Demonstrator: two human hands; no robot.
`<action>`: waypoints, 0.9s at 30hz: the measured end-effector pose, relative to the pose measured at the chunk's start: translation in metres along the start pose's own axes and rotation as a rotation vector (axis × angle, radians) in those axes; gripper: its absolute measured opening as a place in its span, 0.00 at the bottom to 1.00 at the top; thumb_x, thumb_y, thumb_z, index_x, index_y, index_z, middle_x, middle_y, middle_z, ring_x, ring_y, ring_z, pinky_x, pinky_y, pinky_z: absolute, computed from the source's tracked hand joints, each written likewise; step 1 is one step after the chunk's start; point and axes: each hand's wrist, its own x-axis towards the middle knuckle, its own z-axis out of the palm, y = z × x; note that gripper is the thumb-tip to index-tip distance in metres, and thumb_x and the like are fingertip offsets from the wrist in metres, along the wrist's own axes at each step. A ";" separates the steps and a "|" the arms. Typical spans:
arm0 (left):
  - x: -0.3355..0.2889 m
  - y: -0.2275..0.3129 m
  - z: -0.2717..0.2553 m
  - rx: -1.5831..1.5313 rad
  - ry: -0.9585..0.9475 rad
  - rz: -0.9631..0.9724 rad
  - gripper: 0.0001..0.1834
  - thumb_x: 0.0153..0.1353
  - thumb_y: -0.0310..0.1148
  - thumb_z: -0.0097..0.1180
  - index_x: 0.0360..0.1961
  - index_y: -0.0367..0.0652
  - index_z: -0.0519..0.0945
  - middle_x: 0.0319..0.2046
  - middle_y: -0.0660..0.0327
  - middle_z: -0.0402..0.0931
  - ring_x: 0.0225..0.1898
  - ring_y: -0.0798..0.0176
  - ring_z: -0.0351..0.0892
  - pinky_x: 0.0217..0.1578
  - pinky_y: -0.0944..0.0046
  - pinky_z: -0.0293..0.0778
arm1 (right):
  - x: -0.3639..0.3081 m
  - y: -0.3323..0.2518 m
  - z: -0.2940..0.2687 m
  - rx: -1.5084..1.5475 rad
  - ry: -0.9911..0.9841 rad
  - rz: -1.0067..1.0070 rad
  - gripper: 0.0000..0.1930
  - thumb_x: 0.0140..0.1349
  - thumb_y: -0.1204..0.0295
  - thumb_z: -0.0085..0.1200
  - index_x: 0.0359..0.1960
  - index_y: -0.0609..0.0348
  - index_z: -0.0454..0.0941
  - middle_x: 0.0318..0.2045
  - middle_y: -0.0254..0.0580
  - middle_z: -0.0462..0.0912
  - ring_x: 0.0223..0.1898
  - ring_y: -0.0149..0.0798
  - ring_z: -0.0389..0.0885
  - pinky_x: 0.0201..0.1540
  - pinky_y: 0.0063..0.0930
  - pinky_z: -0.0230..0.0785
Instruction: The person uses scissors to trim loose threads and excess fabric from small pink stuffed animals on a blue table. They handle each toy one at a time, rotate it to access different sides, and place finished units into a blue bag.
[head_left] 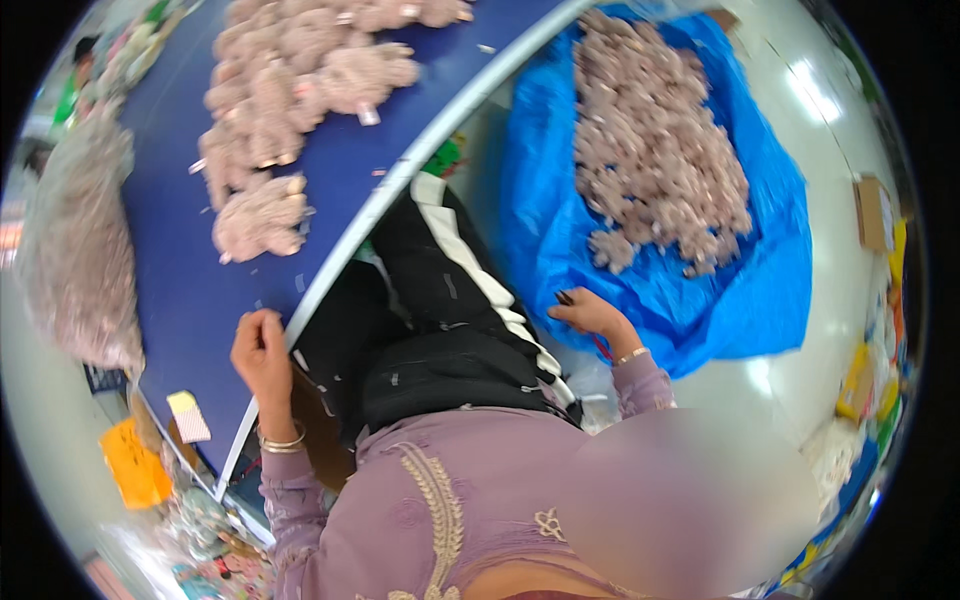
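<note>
My left hand (262, 352) is at the near edge of the blue-topped table (340, 170), its fingers curled in. Whether anything is between those fingers is hidden. Over the near side of a blue plastic sheet, my right hand (592, 314) is closed round a small dark tool (564, 297); only its tip shows, too little to name the kind. Beyond my left hand lies a fluffy pinkish plush piece (262, 220), apart from my fingers. Several more such plush pieces (275, 100) with small tags are heaped farther up the table.
On my right the blue plastic sheet (770, 290) holds a big pile of fluffy pinkish pieces (655, 140). A stuffed clear plastic bag (85, 250) stands past the table's left side. A striped card (188, 415) lies by the table's corner. A cardboard box (873, 215) is far right.
</note>
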 end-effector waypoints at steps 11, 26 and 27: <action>0.069 0.040 -0.010 0.138 0.084 0.427 0.24 0.49 0.26 0.60 0.51 0.42 0.74 0.56 0.52 0.69 0.57 0.49 0.64 0.55 0.56 0.66 | -0.019 -0.134 0.007 -0.150 0.471 -0.508 0.14 0.69 0.67 0.44 0.40 0.66 0.77 0.30 0.38 0.82 0.26 0.29 0.75 0.29 0.26 0.66; 0.050 0.013 -0.047 -0.236 0.375 0.517 0.23 0.50 0.29 0.58 0.50 0.40 0.74 0.41 0.59 0.74 0.44 0.56 0.77 0.43 0.61 0.75 | -0.042 -0.298 0.117 -0.004 0.212 -0.949 0.09 0.67 0.72 0.50 0.39 0.67 0.78 0.26 0.29 0.76 0.26 0.18 0.65 0.29 0.13 0.58; 0.048 0.014 -0.048 0.143 0.023 0.372 0.20 0.51 0.30 0.57 0.48 0.47 0.77 0.41 0.56 0.75 0.41 0.51 0.78 0.40 0.58 0.76 | -0.039 -0.295 0.121 0.001 0.186 -0.938 0.09 0.67 0.72 0.50 0.39 0.68 0.78 0.26 0.29 0.76 0.25 0.18 0.65 0.28 0.13 0.58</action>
